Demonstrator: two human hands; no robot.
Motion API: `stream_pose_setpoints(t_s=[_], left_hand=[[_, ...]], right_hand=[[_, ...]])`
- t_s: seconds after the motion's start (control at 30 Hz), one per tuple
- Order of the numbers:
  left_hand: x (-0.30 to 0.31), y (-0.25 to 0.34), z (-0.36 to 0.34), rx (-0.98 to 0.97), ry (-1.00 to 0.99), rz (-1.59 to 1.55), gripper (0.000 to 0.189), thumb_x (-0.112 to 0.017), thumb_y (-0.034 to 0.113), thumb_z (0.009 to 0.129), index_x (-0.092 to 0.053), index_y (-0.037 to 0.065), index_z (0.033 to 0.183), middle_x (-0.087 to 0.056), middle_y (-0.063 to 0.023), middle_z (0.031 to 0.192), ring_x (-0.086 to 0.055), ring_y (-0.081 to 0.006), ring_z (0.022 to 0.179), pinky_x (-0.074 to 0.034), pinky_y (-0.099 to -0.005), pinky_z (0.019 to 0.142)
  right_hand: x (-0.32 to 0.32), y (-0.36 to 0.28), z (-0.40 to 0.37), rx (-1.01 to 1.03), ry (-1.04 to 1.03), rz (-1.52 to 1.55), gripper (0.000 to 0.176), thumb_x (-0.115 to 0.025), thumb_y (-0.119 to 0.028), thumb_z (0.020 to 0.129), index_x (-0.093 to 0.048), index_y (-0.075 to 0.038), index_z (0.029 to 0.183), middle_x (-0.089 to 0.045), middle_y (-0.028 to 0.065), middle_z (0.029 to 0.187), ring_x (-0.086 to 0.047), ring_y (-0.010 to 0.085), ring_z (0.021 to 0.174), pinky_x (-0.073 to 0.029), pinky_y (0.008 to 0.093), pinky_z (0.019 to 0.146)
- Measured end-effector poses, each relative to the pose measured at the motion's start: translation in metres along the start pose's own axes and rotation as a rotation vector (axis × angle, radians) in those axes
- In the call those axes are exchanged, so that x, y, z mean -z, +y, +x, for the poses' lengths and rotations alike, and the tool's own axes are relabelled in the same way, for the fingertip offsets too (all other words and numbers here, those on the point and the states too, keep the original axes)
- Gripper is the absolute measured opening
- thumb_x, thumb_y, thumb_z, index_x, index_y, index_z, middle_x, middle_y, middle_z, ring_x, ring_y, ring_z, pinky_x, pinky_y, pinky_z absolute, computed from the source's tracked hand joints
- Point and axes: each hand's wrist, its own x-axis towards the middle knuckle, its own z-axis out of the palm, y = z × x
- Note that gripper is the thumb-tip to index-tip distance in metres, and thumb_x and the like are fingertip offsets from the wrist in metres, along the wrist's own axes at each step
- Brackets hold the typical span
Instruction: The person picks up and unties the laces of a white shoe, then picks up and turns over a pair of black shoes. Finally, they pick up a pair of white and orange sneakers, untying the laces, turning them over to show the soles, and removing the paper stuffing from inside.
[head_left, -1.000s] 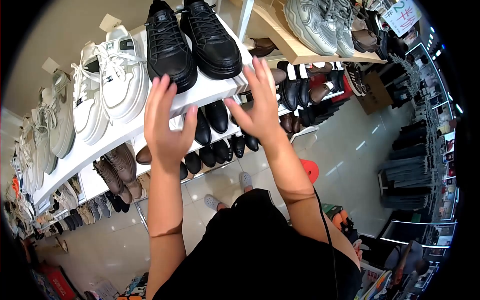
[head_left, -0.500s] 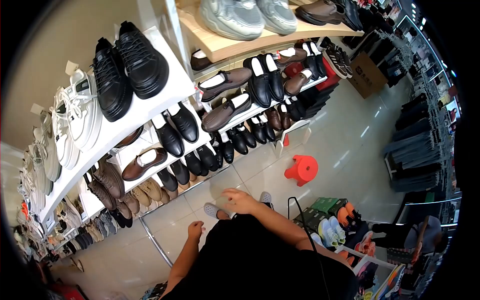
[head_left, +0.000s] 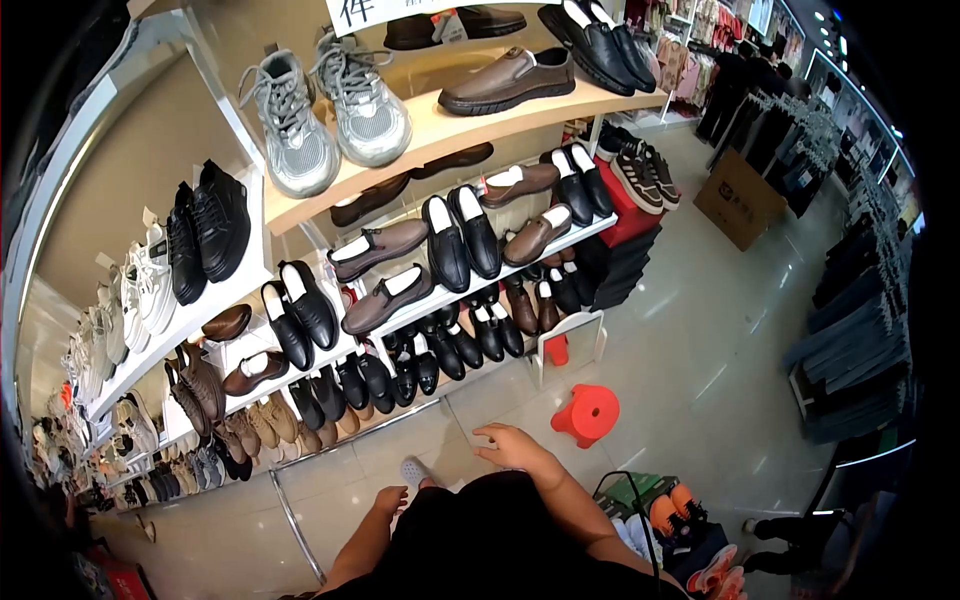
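Observation:
My left hand hangs low in front of my body, its fingers loosely bent and apart, holding nothing. To its right, my right hand is held above the floor with its fingers apart, and nothing is in it either. Neither hand touches a shoe. Nearest ahead is the low rack with black loafers and brown slip-on shoes, several stuffed with white paper. On the upper wooden shelf stand grey sneakers and a brown slip-on shoe.
A red stool stands on the tiled floor right of my hands, near a small floor mirror. Farther right are a cardboard box and racks of jeans. Orange shoes lie at lower right, near a person's legs.
My view has turned and moved toward the right part of the shelves, so the grey sneakers show fully. Both hands stay low and hold nothing; the stool appears lower in view.

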Motion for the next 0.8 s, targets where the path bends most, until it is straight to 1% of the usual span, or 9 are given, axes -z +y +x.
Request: stream_pose_setpoints(t_s=[0.07,0.1,0.13,0.3,0.4,0.47,0.53,0.73,0.8], left_hand=[[-0.029,0.022,-0.005,-0.127,-0.04,0.092,0.038,-0.07,0.036,0.092,-0.07,0.006,0.116,-0.072,-0.0074,0.105,-0.066,-0.0202,0.084,-0.051,-0.0376,0.064],[-0.039,0.04,-0.018,-0.133,-0.081,0.178,0.046,-0.067,0.04,0.093,-0.067,0.005,0.124,-0.07,-0.0099,0.117,-0.066,-0.0242,0.1,-0.053,-0.0415,0.079],[-0.046,0.048,-0.017,-0.131,-0.109,0.206,0.046,-0.068,0.041,0.093,-0.067,0.006,0.123,-0.07,-0.0094,0.118,-0.066,-0.0251,0.101,-0.053,-0.0421,0.081],[-0.052,0.058,-0.025,-0.072,-0.129,0.227,0.046,-0.07,0.042,0.092,-0.066,0.008,0.123,-0.07,-0.0075,0.119,-0.069,-0.0265,0.098,-0.053,-0.0437,0.082],[-0.041,0.035,-0.012,0.005,-0.053,0.168,0.043,-0.069,0.038,0.094,-0.066,0.008,0.124,-0.07,-0.0076,0.118,-0.069,-0.0232,0.088,-0.053,-0.0421,0.072],[-0.037,0.021,-0.014,0.068,0.038,0.113,0.041,-0.068,0.034,0.094,-0.065,0.007,0.125,-0.071,-0.0087,0.116,-0.067,-0.0215,0.081,-0.052,-0.0387,0.063],[-0.034,0.009,-0.021,0.097,0.102,0.073,0.041,-0.068,0.035,0.093,-0.069,0.002,0.117,-0.072,-0.0108,0.113,-0.068,-0.0222,0.079,-0.055,-0.0417,0.063],[-0.022,-0.027,-0.033,0.061,0.121,-0.012,0.037,-0.067,0.035,0.093,-0.07,0.002,0.111,-0.071,-0.0098,0.105,-0.067,-0.0221,0.08,-0.054,-0.0394,0.059],[-0.016,-0.043,-0.042,0.066,0.12,-0.129,0.039,-0.067,0.035,0.093,-0.067,0.003,0.117,-0.07,-0.0104,0.108,-0.066,-0.0232,0.085,-0.053,-0.0399,0.059]], right_hand=[[0.03,0.012,-0.012,-0.059,0.09,0.029,0.048,-0.073,-0.033,0.09,-0.068,-0.005,0.128,-0.069,0.0201,0.122,-0.069,0.0365,0.103,-0.056,0.0418,0.09],[0.041,0.019,-0.018,-0.083,0.142,0.054,0.048,-0.073,-0.033,0.089,-0.068,-0.005,0.128,-0.069,0.0199,0.122,-0.069,0.0358,0.101,-0.056,0.0414,0.089],[0.05,0.025,-0.023,-0.108,0.191,0.082,0.048,-0.074,-0.033,0.089,-0.068,-0.005,0.128,-0.07,0.0198,0.122,-0.07,0.0351,0.1,-0.057,0.0411,0.087],[0.077,0.055,-0.042,-0.183,0.338,0.06,0.048,-0.075,-0.031,0.089,-0.069,-0.003,0.127,-0.07,0.0187,0.122,-0.071,0.0311,0.098,-0.057,0.0378,0.083],[0.07,0.068,-0.054,-0.249,0.346,0.138,0.048,-0.075,-0.032,0.089,-0.068,-0.003,0.127,-0.07,0.0183,0.125,-0.071,0.0299,0.097,-0.057,0.0368,0.083],[0.061,0.075,-0.061,-0.279,0.264,0.153,0.05,-0.075,-0.033,0.089,-0.068,-0.002,0.128,-0.07,0.0185,0.125,-0.072,0.0295,0.096,-0.057,0.0366,0.084],[0.052,0.08,-0.061,-0.277,0.185,0.154,0.051,-0.075,-0.032,0.09,-0.067,-0.001,0.129,-0.071,0.0182,0.124,-0.072,0.0283,0.094,-0.057,0.0363,0.084],[0.024,0.068,-0.029,-0.207,-0.007,0.1,0.051,-0.075,-0.03,0.091,-0.066,0.001,0.13,-0.072,0.0181,0.121,-0.072,0.0272,0.095,-0.057,0.0363,0.085],[0.021,0.05,-0.009,-0.147,-0.065,0.028,0.051,-0.075,-0.03,0.091,-0.066,0.0,0.131,-0.072,0.0193,0.121,-0.071,0.0286,0.096,-0.057,0.0371,0.086]])
